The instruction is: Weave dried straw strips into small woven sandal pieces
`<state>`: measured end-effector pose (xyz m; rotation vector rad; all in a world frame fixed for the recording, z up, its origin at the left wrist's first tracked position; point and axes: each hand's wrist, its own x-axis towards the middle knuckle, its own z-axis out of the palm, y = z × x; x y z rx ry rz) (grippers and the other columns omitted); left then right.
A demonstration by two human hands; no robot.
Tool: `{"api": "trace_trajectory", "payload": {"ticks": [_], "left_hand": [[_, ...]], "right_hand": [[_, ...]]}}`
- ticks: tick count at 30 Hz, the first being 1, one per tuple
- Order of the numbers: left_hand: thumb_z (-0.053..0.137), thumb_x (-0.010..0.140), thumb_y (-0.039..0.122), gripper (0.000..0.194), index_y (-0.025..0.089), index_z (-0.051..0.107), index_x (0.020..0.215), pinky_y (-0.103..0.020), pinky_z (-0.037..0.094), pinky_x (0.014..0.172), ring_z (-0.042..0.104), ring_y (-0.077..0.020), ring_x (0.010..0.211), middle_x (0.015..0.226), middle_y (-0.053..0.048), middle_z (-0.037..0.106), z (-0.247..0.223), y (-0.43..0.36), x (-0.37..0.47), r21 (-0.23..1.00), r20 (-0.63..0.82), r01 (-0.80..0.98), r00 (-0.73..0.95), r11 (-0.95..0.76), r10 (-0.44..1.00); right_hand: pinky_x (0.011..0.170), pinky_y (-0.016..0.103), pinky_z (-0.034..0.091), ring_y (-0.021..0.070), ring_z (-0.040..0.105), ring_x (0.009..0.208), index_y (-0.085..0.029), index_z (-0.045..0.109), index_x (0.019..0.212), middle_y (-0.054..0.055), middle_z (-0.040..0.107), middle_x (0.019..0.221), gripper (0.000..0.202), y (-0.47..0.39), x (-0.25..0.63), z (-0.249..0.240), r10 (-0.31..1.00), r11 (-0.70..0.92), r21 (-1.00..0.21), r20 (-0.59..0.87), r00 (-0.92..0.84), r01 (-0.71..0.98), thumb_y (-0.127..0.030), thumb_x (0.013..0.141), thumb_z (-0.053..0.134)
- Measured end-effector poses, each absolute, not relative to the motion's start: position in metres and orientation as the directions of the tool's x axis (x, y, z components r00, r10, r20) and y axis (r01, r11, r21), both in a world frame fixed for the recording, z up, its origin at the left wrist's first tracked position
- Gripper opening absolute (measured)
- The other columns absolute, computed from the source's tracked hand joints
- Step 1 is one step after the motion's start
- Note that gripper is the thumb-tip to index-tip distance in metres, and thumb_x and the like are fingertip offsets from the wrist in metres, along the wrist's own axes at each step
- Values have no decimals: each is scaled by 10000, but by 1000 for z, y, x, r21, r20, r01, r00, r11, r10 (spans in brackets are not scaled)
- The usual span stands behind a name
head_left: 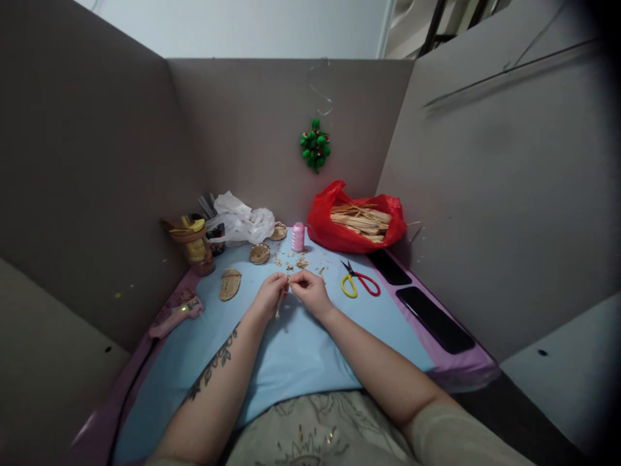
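My left hand (272, 292) and my right hand (310, 291) meet over the middle of the blue cloth, fingers pinched together. Between them is a small piece of straw (279, 305), whose pale strands hang down below my left fingers. A bit of red shows beside it, too small to make out. My right fingertips pinch the upper end of the straw piece, mostly hidden by the fingers. Just beyond the hands lie straw scraps (301, 263). To the right, scissors (356, 279) with one yellow and one red handle lie with blades slightly apart.
A red bag (320, 226) of straw strips stands back right, beside a pink thread spool (298, 237). Two dark phones (434, 318) lie right. Left are a woven straw slipper shape (229, 285), a small round basket (259, 253), a pink glue gun (177, 317) and jars (198, 249). Grey partitions enclose the table.
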<state>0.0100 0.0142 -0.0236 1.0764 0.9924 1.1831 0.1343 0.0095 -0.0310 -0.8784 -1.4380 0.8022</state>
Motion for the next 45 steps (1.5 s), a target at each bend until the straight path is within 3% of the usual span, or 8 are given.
{"api": "trace_trajectory", "payload": {"ticks": [10,17,24,28,31,37,41,45], "left_hand": [[599,644,299,177,155,502,606,-198,299,452,399,-70,441,495,40,455,-23,16,8,964,-72,-242,154,108,985],[655,609,305,220,144,516,663,-188,359,497,453,-66,488,545,38,496,-19,12,9,956,-109,-260,124,138,986],[635,602,238,213,165,563,789,-173,309,428,419,-67,433,481,69,488,-22,16,11,984,10,-181,25,-6,1000],[615,631,240,228,140,666,829,-192,396,506,527,-99,580,690,-18,640,-23,16,8,999,48,-2,49,-48,998],[609,650,261,269,139,690,875,-227,442,564,573,-141,671,801,-57,676,-25,16,7,992,73,99,91,-82,993],[569,689,265,249,140,702,858,-243,439,616,563,-142,643,711,-44,659,-25,16,4,919,229,284,178,-272,957],[504,753,350,299,122,697,774,-234,414,614,555,-145,645,667,-41,642,-18,13,5,856,280,380,226,-349,933],[453,779,398,373,121,686,692,-227,367,555,527,-138,587,600,-31,624,-21,11,10,792,294,520,133,-319,946]], "right_hand": [[652,275,450,138,576,631,-187,567,729,-8,610,676,165,13,137,-27,935,332,-934,344,-82,-134,-277,635,667],[664,267,439,120,580,597,-217,517,1010,-44,623,630,443,17,141,-29,957,215,-936,258,-129,-280,-222,607,698],[496,197,345,69,486,476,-185,544,885,-50,605,581,418,24,140,-37,988,-7,-892,64,-143,-451,-176,518,744],[434,185,275,62,440,428,-191,509,819,-58,591,546,406,25,139,-37,991,-107,-860,-50,-128,-499,-160,486,739],[430,187,266,62,429,418,-195,489,797,-65,581,527,401,24,140,-36,993,-101,-865,-61,-96,-491,-152,476,725],[435,189,270,64,424,414,-196,455,777,-84,544,497,391,23,141,-32,997,-77,-883,-71,-30,-463,-156,466,689],[452,194,294,74,442,432,-200,439,779,-81,544,511,356,24,140,-35,1000,19,-924,15,14,-383,-178,502,662],[511,221,368,102,501,478,-205,427,768,-70,555,532,301,24,133,-42,990,140,-950,139,25,-278,-183,543,625]]}}
